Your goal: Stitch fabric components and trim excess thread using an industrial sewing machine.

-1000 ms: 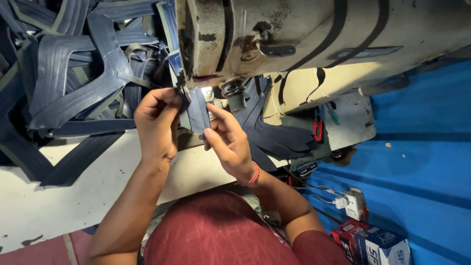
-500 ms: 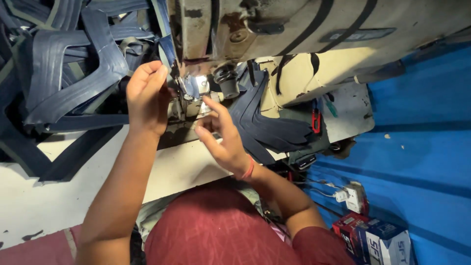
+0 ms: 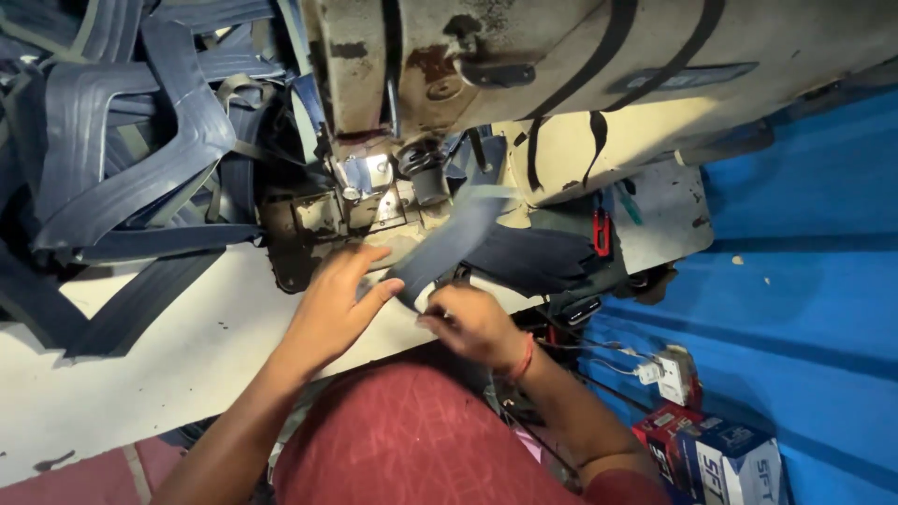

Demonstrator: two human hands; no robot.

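From the head camera, looking down over the person's red shirt point(image 3: 412, 440), both hands are working just below the sewing machine point(image 3: 561, 84).

The dark blue strap piece point(image 3: 449, 245) is running diagonally, from about two o'clock near the machine's foot down to about seven o'clock, where it is ending between the two hands. The left hand point(image 3: 332, 304) is lying at nine o'clock of that lower end, palm down on the table, fingers loosely spread and the thumb touching the strap's edge. The right hand point(image 3: 472, 323) is sitting at five o'clock of the strap's end, fingers curled in and pinching at its tip; the motion blur is keeping me from telling how firmly they are clamping it. A red band is showing on the right wrist.

The white table point(image 3: 159, 374) is looking scuffed and speckled with dark marks. At ten o'clock of the hands, a heap of blue straps point(image 3: 122, 159) is piling up, ribbed and rubbery in look, bent into V shapes. The machine body is cream, chipped and stained with rust-brown patches, with shiny metal parts around the needle area point(image 3: 360, 182). At three o'clock, more dark pieces point(image 3: 543, 257) are lying beside a red-handled tool point(image 3: 601, 234). The wall point(image 3: 804, 281) at the right is bright blue, and at five o'clock a blue and white box point(image 3: 730, 458) is standing next to a white plug block point(image 3: 669, 374).
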